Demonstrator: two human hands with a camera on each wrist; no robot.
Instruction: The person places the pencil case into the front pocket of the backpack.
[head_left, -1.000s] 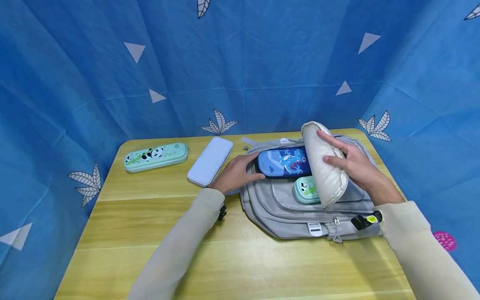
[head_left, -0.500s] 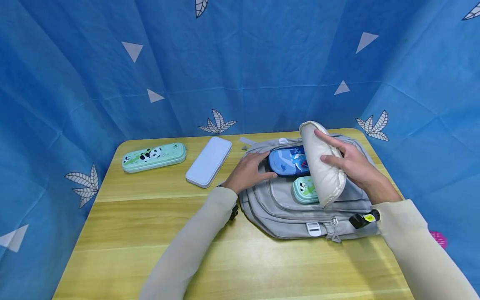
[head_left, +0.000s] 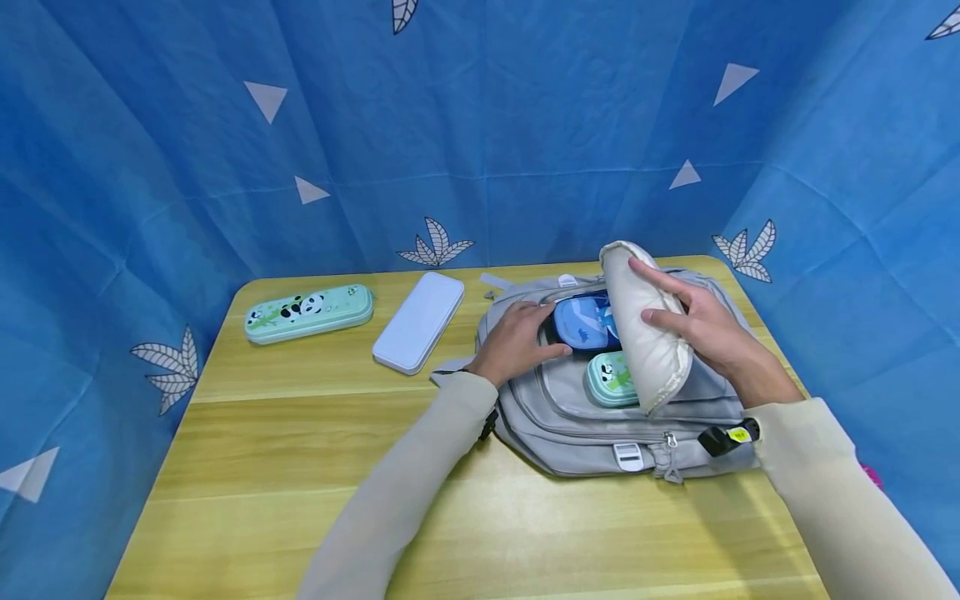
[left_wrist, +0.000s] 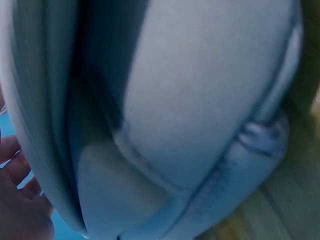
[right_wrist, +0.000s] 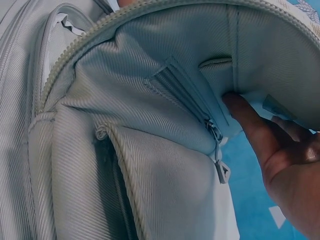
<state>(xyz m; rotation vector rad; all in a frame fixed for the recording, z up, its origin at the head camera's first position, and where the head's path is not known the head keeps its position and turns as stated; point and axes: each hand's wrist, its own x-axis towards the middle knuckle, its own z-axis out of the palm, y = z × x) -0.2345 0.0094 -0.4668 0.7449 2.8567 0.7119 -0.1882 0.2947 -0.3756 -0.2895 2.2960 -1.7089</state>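
Note:
A grey backpack lies on the table, its front pocket flap folded back with the pale lining outward. My right hand holds this flap, the thumb on one face; the right wrist view shows the hand beside the flap's zipped edge. A blue dinosaur pencil case lies partly under the flap. Around its left end are the thumb and fingers of my left hand. Just below that case, a green panda pencil case also pokes out from under the flap. Mostly blurred backpack fabric fills the left wrist view.
On the wooden table, left of the backpack, lie a white flat case and another green panda pencil case. A blue patterned curtain rises behind the table and at both sides.
My left hand has moved right, sliding the blue dinosaur pencil case farther under the flap. The right hand keeps its hold on the flap, and the other cases stay put.

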